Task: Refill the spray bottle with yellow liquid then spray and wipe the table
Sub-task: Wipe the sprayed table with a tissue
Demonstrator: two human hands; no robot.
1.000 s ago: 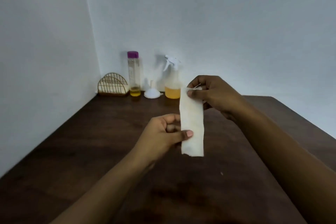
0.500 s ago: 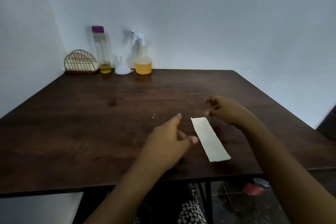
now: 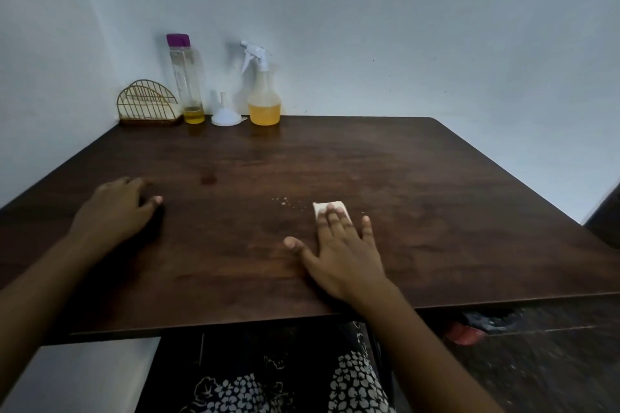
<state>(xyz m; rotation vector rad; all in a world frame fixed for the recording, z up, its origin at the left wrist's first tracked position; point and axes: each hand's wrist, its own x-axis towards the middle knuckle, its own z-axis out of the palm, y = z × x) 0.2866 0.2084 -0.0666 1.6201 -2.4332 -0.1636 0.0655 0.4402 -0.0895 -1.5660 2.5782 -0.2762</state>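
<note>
Dark brown table (image 3: 369,161), white tissue (image 3: 330,206), purple bottle cap (image 3: 178,39).

Hidden, cropped and unclear parts of the scene

The right hand (image 3: 340,246) lies flat over the folded white tissue (image 3: 330,208), so only its far end shows past the fingertips; the rest is covered. The left hand (image 3: 115,209) has its fingers curled, and whether they rest on the tabletop (image 3: 302,157) cannot be told. Both forearms run off the bottom edge. The tabletop's left and right corners are cut by the frame. Pale specks (image 3: 285,201) beside the tissue are too small to identify. Under the tabletop a red object (image 3: 464,334) is blurred and partly hidden.
</note>
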